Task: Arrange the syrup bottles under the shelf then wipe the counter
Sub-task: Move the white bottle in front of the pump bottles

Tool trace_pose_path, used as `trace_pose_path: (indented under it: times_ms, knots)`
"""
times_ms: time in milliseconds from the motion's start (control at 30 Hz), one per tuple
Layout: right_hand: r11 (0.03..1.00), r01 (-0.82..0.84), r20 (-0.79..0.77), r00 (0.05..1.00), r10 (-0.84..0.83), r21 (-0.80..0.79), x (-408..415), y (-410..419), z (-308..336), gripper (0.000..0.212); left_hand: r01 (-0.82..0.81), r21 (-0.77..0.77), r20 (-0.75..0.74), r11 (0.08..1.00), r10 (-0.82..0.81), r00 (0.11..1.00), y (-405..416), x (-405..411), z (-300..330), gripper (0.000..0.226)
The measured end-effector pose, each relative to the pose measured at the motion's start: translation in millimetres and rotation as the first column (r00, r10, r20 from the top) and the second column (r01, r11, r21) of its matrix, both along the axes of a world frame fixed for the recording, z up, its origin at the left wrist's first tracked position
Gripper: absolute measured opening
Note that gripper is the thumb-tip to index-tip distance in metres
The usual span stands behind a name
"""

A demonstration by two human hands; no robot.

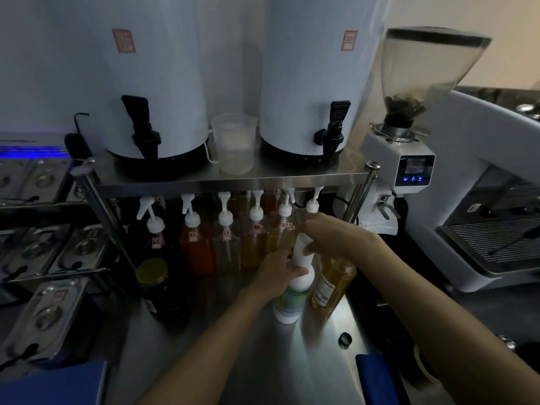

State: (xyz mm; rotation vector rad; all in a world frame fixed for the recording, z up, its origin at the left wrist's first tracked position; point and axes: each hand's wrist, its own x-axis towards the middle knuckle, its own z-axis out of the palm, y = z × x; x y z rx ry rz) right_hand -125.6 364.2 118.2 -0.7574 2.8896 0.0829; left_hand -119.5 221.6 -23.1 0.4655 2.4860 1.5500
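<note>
Steel counter (233, 361): left hand (274, 276) and right hand (330, 235) both grip the white bottle (292, 299).

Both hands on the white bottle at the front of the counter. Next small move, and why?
Probably slide the white bottle back toward the shelf: left hand and right hand both grip it, and it stands in front of the pump bottles, beside the amber bottle.

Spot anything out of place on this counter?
A small black cap lies loose on the steel counter, off any bottle. The amber syrup bottle and the white bottle gripped by the left hand and right hand stand forward of the pump-bottle row under the shelf.
</note>
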Motion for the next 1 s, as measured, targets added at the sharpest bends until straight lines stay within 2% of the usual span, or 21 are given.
trace_pose_path:
  times_ms: [433, 933, 1000]
  knots:
    - [0.996, -0.093, -0.009, 0.996, 0.093, 0.002, -5.3, 2.2, 7.2, 0.044, 0.007, 0.006, -0.021, 1.000, -0.007, 1.000, -0.1, 1.9, 0.7, 0.052]
    - [0.998, -0.055, 0.014, 0.998, 0.055, -0.019, -6.9, 2.6, 5.5, 0.041, -0.004, 0.020, -0.015, 1.000, 0.004, 1.000, 1.0, 3.0, 2.4, 0.058]
    - [0.999, -0.038, -0.028, 0.999, 0.038, -0.007, -4.9, 2.4, 2.2, 0.042, -0.001, 0.032, -0.011, 0.999, 0.001, 1.000, 1.6, 4.0, 3.2, 0.059]
